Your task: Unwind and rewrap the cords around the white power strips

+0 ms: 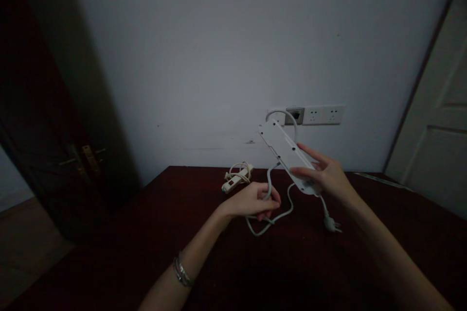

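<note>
My right hand (321,172) grips a white power strip (284,148) near its lower end, thumb on one side and fingers on the other. The strip is tilted above the table, and its screwed underside faces me. My left hand (257,199) is closed around the strip's white cord (269,180). From there the cord loops down to the table (262,233), and another stretch arches over behind the strip. A white plug (331,223) hangs on the cord below my right hand, prongs pointing right.
Behind my left hand, a second power strip (233,183) lies on the dark red table (175,177) with its cord wound around it. Wall sockets (323,115) are at the back. A dark door (40,121) stands at left, a pale door (438,121) at right.
</note>
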### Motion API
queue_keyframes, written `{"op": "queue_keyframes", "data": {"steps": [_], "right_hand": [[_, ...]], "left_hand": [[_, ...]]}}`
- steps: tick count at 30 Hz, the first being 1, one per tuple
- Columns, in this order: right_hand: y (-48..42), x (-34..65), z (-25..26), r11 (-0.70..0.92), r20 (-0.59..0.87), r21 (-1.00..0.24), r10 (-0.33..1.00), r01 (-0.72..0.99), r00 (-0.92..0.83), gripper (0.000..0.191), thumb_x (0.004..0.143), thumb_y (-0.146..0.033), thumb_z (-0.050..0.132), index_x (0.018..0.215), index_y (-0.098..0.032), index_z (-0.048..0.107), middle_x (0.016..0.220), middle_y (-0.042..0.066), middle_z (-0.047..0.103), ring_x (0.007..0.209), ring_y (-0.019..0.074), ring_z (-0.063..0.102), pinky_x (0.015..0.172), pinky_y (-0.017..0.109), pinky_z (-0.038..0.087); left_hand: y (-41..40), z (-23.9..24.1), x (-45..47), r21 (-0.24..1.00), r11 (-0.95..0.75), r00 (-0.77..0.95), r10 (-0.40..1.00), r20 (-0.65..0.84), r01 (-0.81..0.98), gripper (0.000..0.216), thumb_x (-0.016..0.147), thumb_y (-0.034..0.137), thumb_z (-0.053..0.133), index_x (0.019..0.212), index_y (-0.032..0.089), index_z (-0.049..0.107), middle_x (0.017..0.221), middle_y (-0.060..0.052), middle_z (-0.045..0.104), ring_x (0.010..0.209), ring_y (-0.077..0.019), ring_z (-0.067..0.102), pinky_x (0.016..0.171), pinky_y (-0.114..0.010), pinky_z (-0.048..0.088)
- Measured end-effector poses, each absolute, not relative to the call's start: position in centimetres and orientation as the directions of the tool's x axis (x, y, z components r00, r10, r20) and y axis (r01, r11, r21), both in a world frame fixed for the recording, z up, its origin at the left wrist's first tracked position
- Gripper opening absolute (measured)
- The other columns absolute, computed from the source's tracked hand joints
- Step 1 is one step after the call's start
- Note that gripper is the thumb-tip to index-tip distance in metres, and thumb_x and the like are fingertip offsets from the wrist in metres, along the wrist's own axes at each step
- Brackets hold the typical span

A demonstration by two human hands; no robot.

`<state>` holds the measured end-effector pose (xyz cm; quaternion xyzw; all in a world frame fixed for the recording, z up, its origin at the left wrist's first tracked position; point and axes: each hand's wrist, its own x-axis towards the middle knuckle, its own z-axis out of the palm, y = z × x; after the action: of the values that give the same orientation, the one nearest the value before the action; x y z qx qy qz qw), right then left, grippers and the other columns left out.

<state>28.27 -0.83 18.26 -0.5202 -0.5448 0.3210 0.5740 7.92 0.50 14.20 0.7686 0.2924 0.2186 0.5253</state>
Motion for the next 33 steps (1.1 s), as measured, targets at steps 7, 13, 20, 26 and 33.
{"op": "queue_keyframes", "data": {"steps": [7, 13, 20, 26, 33], "right_hand": [[0.2, 28.9, 16.9, 0.371, 0.528, -0.764, 0.830, 0.528, 0.180, 0.071, 0.064, -0.033, 0.065, 0.132, -0.019, 0.049, 0.103, 0.011, 0.067, 0.082, 0.0267, 0.065, 0.067, 0.035, 0.050], [0.0, 28.0, 15.9, 0.256, 0.659, -0.353, 0.751, 0.900, 0.045, 0.059, 0.077, -0.033, 0.053, 0.134, -0.025, 0.046, 0.089, 0.011, 0.071, 0.075, 0.0299, 0.066, 0.066, 0.039, 0.047], [-1.3, 26.6, 15.9, 0.162, 0.638, -0.058, 0.765, 0.985, -0.088, 0.060, 0.078, -0.026, 0.048, 0.137, -0.034, 0.040, 0.083, 0.008, 0.071, 0.064, 0.0266, 0.065, 0.055, 0.034, 0.043], [-1.8, 26.1, 15.7, 0.148, 0.565, 0.067, 0.809, 0.987, -0.160, 0.064, 0.073, -0.019, 0.048, 0.134, -0.037, 0.042, 0.084, 0.007, 0.070, 0.064, 0.0251, 0.064, 0.051, 0.030, 0.038], [-2.3, 27.6, 16.2, 0.313, 0.396, 0.138, 0.852, 0.940, -0.342, 0.073, 0.064, -0.008, 0.045, 0.129, -0.041, 0.048, 0.085, 0.006, 0.070, 0.067, 0.0247, 0.064, 0.051, 0.029, 0.036]], "left_hand": [[-0.5, 15.7, 6.8, 0.388, -0.659, 0.538, 0.751, 0.383, 0.644, 0.025, 0.074, 0.012, 0.045, 0.090, 0.016, 0.064, 0.079, -0.005, 0.062, 0.072, -0.0149, 0.055, 0.066, -0.027, 0.039], [-0.8, 17.0, 5.7, 0.151, -0.571, 0.485, 0.787, 0.381, 0.807, 0.036, 0.072, 0.012, 0.046, 0.101, 0.023, 0.065, 0.086, -0.007, 0.066, 0.078, -0.0210, 0.059, 0.064, -0.030, 0.038], [-0.2, 17.3, 4.4, -0.009, -0.497, 0.432, 0.746, 0.506, 0.868, 0.026, 0.081, 0.013, 0.043, 0.095, 0.019, 0.064, 0.085, -0.007, 0.065, 0.071, -0.0175, 0.058, 0.057, -0.028, 0.034], [-0.7, 17.8, 4.1, -0.230, -0.546, 0.564, 0.585, 0.583, 0.805, 0.023, 0.086, 0.013, 0.044, 0.099, 0.018, 0.062, 0.087, -0.006, 0.061, 0.071, -0.0146, 0.056, 0.054, -0.027, 0.032], [-0.4, 18.1, 3.6, -0.305, -0.647, 0.690, 0.495, 0.529, 0.699, 0.021, 0.089, 0.027, 0.048, 0.085, 0.014, 0.063, 0.077, -0.005, 0.061, 0.062, -0.0110, 0.052, 0.051, -0.025, 0.031]]}}
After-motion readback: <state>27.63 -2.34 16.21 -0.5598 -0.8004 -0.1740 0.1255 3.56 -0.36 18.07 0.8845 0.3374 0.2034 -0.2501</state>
